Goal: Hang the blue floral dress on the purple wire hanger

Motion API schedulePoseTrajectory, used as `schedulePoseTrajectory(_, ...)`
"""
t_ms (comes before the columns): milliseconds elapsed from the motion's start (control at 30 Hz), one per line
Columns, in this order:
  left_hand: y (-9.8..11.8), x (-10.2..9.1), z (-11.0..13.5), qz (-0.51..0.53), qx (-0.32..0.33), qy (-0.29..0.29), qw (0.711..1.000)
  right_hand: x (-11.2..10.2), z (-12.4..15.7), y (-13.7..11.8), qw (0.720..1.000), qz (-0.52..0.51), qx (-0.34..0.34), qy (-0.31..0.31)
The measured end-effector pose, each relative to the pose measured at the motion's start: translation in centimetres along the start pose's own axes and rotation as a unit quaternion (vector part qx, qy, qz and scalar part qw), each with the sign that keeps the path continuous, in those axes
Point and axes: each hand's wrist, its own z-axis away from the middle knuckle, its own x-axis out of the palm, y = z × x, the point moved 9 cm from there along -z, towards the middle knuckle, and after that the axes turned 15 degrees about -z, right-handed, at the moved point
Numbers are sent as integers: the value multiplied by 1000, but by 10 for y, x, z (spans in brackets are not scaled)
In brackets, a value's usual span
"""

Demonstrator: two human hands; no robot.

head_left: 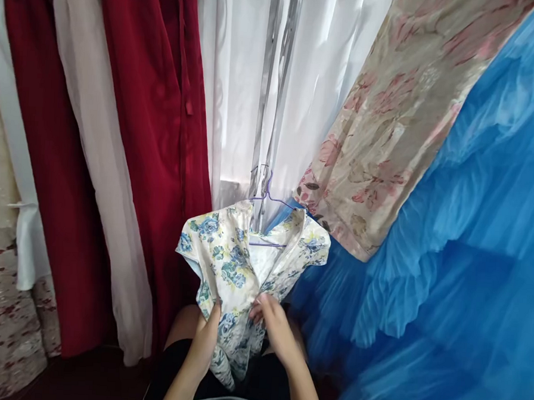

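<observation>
A short-sleeved white blouse with blue and yellow flowers (pixel 234 267) hangs on a thin purple hanger (pixel 268 245) in front of me. Its neckline gapes in a V, and the lower part bunches down over my lap. My left hand (pixel 208 334) grips the blouse's left side, thumb on top and the fingers hidden behind the cloth. My right hand (pixel 272 319) pinches the front edge at the bottom of the V with thumb and fingers. The hanger's hook stands upright near grey ribbons (pixel 277 93).
Long dark red garments (pixel 147 98) and a pale pink one (pixel 99 149) hang at the left. White curtain-like cloth (pixel 328 54) is behind. On the right hang a beige floral garment (pixel 382 128) and a large blue ruffled tulle dress (pixel 478 265).
</observation>
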Motion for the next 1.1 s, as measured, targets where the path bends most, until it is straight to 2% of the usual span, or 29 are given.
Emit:
schedulePoseTrajectory(33,0,-5,1,-1,-5,21,1000,16,-1,8,999,-1,21,-43)
schedulePoseTrajectory(67,1,-9,2,1,-10,40,999,23,-4,9,998,-1,20,-55)
schedulePoseTrajectory(167,7,-14,5,18,-15,43,999,22,-12,-2,999,-17,-6,-26)
schedulePoseTrajectory(300,16,-15,11,53,-4,43,998,21,-11,2,998,-36,38,-34)
schedulePoseTrajectory(433,14,-4,18,72,-39,34,996,24,-7,16,998,-10,66,-21)
schedulePoseTrajectory(533,15,2,19,97,-33,23,994,30,-6,13,996,-61,44,-43)
schedulePoseTrajectory(600,17,-15,14,104,4,79,991,24,-5,7,993,-116,26,-28)
schedulePoseTrajectory(667,22,-48,9,71,66,183,978,11,-4,3,990,-140,19,4)
schedulePoseTrajectory(733,33,-81,13,-4,143,302,942,0,-3,0,991,-131,19,24)
schedulePoseTrajectory(767,39,-90,17,-45,179,346,920,-4,-3,-1,992,-119,20,24)
schedulePoseTrajectory(800,46,-92,21,-86,209,367,902,-5,-2,-3,994,-106,19,20)
schedulePoseTrajectory(833,51,-85,23,-126,234,355,896,-6,-1,-4,995,-94,18,12)
schedulePoseTrajectory(867,56,-68,22,-167,255,303,903,-4,0,-5,996,-83,18,1)
schedulePoseTrajectory(933,56,-11,21,-239,286,121,920,1,2,-6,996,-78,20,-24)
schedulePoseTrajectory(967,53,18,24,-262,295,35,918,3,3,-5,996,-82,22,-34)
schedulePoseTrajectory(1000,50,41,28,-274,301,-25,913,5,3,-5,995,-90,25,-40)
schedulePoseTrajectory(1033,47,57,31,-275,301,-52,911,5,3,-3,994,-100,31,-44)
schedulePoseTrajectory(1100,46,70,28,-263,293,-48,918,2,2,3,989,-131,60,-40)
